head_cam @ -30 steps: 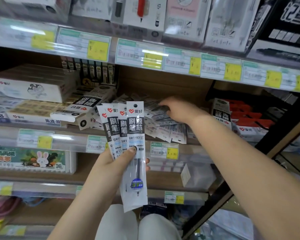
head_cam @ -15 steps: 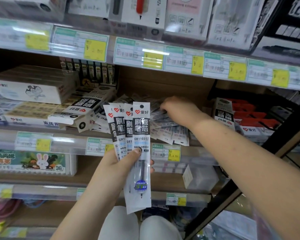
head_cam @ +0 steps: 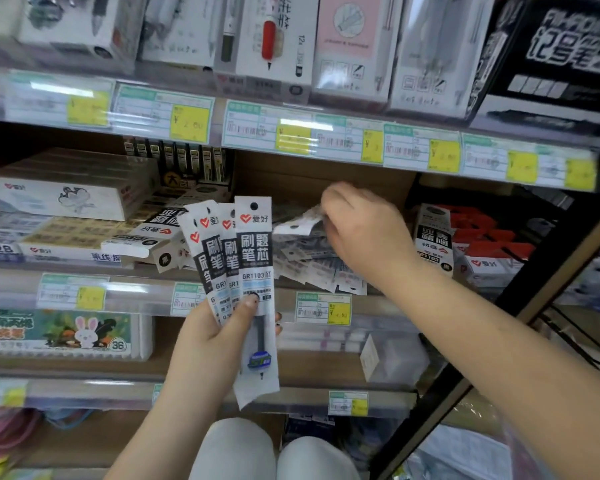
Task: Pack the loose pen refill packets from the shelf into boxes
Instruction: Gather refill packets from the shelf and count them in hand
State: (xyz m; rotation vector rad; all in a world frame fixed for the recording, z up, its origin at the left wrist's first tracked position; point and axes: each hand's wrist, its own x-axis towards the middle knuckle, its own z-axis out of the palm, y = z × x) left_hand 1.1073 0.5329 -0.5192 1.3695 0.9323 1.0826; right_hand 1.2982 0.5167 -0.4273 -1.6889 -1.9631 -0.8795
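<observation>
- Looking down from the head view, the left hand (head_cam: 219, 337) grips a fanned bunch of refill packets (head_cam: 243, 271) upright in front of the shelves, thumb pressed on the front packet, which hangs lowest and shows a dark refill inside.
- Reaching onto the middle shelf (head_cam: 146, 296), the right hand (head_cam: 364, 233) is curled with its fingertips pinching the top edge of one loose packet (head_cam: 300, 225), lifted slightly at the top of the pile.
- Spread beneath and beside that hand lies the pile of loose packets (head_cam: 323, 268), overlapping one another on the shelf board, just right of the bunch held up.
- Lying tipped on its side, a black-and-white box (head_cam: 146, 233) sits left of the pile; another box (head_cam: 433, 237) stands just right of the right wrist.
- Price labels (head_cam: 323, 308) line the shelf edges.
</observation>
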